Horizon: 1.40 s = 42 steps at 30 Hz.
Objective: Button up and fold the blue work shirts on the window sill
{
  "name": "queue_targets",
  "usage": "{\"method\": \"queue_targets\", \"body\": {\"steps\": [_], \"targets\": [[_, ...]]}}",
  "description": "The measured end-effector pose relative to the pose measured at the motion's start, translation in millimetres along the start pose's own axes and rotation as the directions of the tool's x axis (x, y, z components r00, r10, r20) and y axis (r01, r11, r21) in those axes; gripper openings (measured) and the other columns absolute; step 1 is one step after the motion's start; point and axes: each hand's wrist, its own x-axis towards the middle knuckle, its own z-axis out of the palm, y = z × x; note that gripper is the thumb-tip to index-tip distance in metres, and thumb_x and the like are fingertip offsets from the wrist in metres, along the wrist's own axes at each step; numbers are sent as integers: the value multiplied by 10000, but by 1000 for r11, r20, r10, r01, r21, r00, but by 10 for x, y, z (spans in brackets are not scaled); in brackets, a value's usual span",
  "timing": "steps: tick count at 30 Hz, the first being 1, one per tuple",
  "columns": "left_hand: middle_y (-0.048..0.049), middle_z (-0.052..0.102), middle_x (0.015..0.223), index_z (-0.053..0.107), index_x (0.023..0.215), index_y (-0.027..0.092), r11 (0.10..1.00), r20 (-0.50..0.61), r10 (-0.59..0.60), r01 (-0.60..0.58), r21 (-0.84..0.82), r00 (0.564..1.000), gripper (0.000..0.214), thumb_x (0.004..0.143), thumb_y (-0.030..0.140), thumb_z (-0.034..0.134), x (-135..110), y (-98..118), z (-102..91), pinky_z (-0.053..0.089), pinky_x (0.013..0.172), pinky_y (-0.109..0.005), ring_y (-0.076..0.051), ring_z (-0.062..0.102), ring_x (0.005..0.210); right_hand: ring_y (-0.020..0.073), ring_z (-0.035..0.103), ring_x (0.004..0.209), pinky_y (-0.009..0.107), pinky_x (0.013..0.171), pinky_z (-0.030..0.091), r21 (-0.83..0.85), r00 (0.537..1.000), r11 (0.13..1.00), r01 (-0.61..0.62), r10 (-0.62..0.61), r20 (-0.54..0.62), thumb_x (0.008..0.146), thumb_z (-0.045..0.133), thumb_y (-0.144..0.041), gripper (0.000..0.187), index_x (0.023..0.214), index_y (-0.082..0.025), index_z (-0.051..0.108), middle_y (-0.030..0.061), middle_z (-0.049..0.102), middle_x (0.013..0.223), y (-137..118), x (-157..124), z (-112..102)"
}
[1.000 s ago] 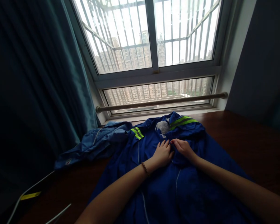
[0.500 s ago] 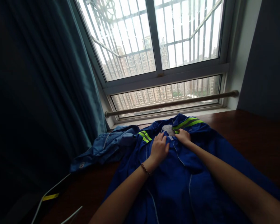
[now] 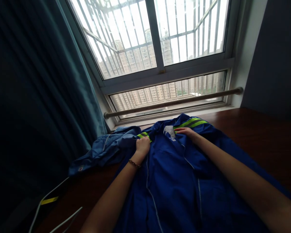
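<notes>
A blue work jacket (image 3: 169, 181) with thin pale piping lies spread in front of me, its collar end toward the window. Yellow-green and grey reflective strips (image 3: 195, 122) cross its chest on both sides. Between them shows a white patch with lettering (image 3: 169, 131). My left hand (image 3: 143, 145) is closed on the jacket's cloth at the left strip. At the inner end of the right strip, my right hand (image 3: 186, 132) pinches the cloth beside the white patch; its thumb is partly hidden.
A lighter blue garment (image 3: 102, 150) lies crumpled to the left, beside a teal curtain (image 3: 87, 97). Brown wooden surface (image 3: 244, 129) shows at the right. Behind is a window with a metal rail (image 3: 174, 103). White cables (image 3: 50, 192) and a yellow strip (image 3: 49, 200) are at lower left.
My left hand has moved left from the middle of the jacket to the left strip, and its fingers have closed. My right hand stays near the right strip. The view has shifted slightly.
</notes>
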Motion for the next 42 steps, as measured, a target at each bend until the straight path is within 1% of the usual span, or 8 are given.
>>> {"method": "queue_targets", "body": {"steps": [4, 9, 13, 17, 22, 31, 38, 42], "targets": [[-167, 616, 938, 576, 922, 105, 996, 191, -36, 50, -70, 981, 214, 731, 133, 484, 3, -145, -199, 427, 753, -368, -265, 592, 860, 150, 629, 645, 244, 583, 509, 233, 936, 958, -169, 83, 341, 617, 685, -140, 637, 1218, -196, 482, 48, 667, 836, -33, -88, -133], [-43, 601, 645, 596, 732, 134, 934, 294, 122, -9, -357, 948, 92, 693, 157, 515, 211, -191, -538, 426, 559, -225, -160, 575, 608, 124, 589, 526, 210, 493, 484, 237, 932, 945, -224, 137, 336, 591, 696, -94, 671, 1219, -185, 478, 2, 641, 639, 73, -56, -134], [-21, 553, 558, 584, 769, 108, 642, 128, 84, 45, -765, 988, 267, 826, 282, 389, 518, 250, -671, 396, 485, -212, -116, 516, 476, 127, 596, 555, 222, 528, 494, 233, 935, 954, -191, 104, 339, 571, 705, -100, 633, 1172, -186, 527, 1, 646, 662, 88, -58, -127], [-99, 616, 728, 590, 742, 103, 671, -2, 4, -4, -741, 1000, 320, 843, 318, 375, 617, 909, -447, 419, 606, -251, -181, 590, 691, 157, 623, 708, 228, 633, 505, 123, 895, 978, -171, 102, 435, 582, 716, -183, 412, 984, -135, 642, 57, 670, 815, 57, -103, -153], [-161, 631, 866, 584, 884, 105, 743, -46, -16, -19, -669, 999, 234, 827, 259, 418, 425, 1356, 49, 415, 711, -302, -245, 594, 849, 159, 612, 655, 228, 584, 497, -302, 969, 950, -76, 142, 202, 683, 634, -345, 255, 796, -121, 682, 64, 668, 739, 58, -73, -114], [-59, 642, 875, 555, 951, 174, 698, -256, 25, -200, -687, 966, 192, 837, 203, 404, 437, 1198, 331, 402, 689, -232, -162, 593, 794, 324, 521, 1026, 387, 817, 422, -608, 937, 750, -259, 43, -347, 696, 591, -265, 274, 916, -109, 638, 195, 583, 1032, -3, -17, -37], [-47, 592, 660, 558, 697, 148, 684, -377, -48, -245, -688, 925, 307, 839, 380, 415, 481, 1197, 453, 340, 562, -231, -149, 540, 611, 269, 586, 894, 302, 729, 460, -603, 928, 752, -267, 31, -372, 564, 674, -143, 305, 864, -105, 636, 147, 628, 901, 0, 22, -170], [-66, 604, 657, 574, 659, 137, 625, -315, -142, -162, -763, 938, 343, 835, 391, 423, 547, 1170, 497, 344, 573, -239, -160, 544, 612, 152, 610, 690, 205, 586, 471, -553, 941, 813, -180, -20, -337, 652, 624, -198, 442, 1082, -125, 555, 55, 644, 803, 8, 72, -250]]}}
